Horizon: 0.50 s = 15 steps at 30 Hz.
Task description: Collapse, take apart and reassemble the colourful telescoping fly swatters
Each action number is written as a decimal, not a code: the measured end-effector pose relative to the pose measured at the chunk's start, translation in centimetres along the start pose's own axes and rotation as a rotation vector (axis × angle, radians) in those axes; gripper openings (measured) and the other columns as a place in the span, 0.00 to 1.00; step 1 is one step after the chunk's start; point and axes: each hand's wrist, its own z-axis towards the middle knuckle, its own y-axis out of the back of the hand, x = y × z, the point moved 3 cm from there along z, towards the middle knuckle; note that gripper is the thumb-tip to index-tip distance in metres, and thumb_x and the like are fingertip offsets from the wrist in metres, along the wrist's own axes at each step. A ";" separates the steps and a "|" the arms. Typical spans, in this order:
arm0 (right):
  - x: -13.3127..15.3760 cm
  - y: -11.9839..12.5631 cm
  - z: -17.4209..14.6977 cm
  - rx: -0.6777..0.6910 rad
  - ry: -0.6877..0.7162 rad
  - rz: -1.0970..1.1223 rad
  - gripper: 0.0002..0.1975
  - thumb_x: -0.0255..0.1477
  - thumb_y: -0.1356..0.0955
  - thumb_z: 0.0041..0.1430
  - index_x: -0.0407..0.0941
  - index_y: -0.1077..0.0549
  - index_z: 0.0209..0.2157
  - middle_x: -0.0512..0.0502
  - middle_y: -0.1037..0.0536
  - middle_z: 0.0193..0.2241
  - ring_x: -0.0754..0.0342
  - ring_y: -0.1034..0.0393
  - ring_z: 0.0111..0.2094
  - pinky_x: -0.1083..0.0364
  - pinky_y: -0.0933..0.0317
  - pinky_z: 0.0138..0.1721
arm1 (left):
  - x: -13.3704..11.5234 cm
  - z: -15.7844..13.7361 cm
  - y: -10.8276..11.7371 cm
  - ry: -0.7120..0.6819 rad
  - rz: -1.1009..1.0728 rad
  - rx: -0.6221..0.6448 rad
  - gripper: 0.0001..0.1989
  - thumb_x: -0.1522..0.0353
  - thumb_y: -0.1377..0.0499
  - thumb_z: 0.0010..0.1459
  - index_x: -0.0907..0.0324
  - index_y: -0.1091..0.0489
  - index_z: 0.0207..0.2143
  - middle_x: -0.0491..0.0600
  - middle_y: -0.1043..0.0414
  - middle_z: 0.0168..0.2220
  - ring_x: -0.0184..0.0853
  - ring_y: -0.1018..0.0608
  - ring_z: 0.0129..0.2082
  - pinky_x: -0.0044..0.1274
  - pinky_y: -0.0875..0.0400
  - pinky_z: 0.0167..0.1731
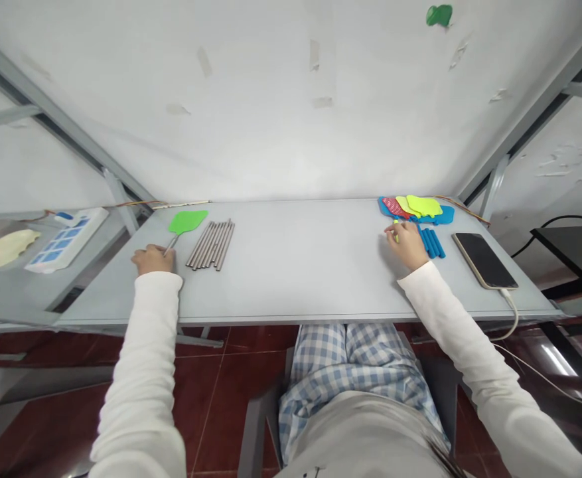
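My left hand [153,259] is closed on a fly swatter by its thin metal rod; the bright green swatter head [188,220] lies on the table just beyond the fingers. Beside it, to the right, several metal rods [211,244] are laid side by side. At the table's right, my right hand [406,245] pinches a small yellow piece [395,227], mostly covered by the fingers. Several blue tubes [431,243] rest against the right side of this hand. Behind it is a pile of flat swatter heads [424,206] in yellow, red and blue.
A phone [486,260] with a white cable [510,305] lies at the right end of the grey table [300,265]. On a surface to the left are a white tray with blue squares [66,240] and a pale yellow swatter head [4,249]. Metal frame posts stand at both ends.
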 end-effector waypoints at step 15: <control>1.0 -1.4 -1.9 0.124 0.095 -0.171 0.18 0.21 0.41 0.56 0.39 0.27 0.46 0.35 0.30 0.40 0.43 0.35 0.40 0.47 0.41 0.44 | -11.7 -4.3 -5.8 -0.096 0.194 -0.054 0.22 0.69 0.51 0.57 0.74 0.36 0.52 0.73 0.37 0.52 0.54 0.34 0.56 0.39 0.41 0.57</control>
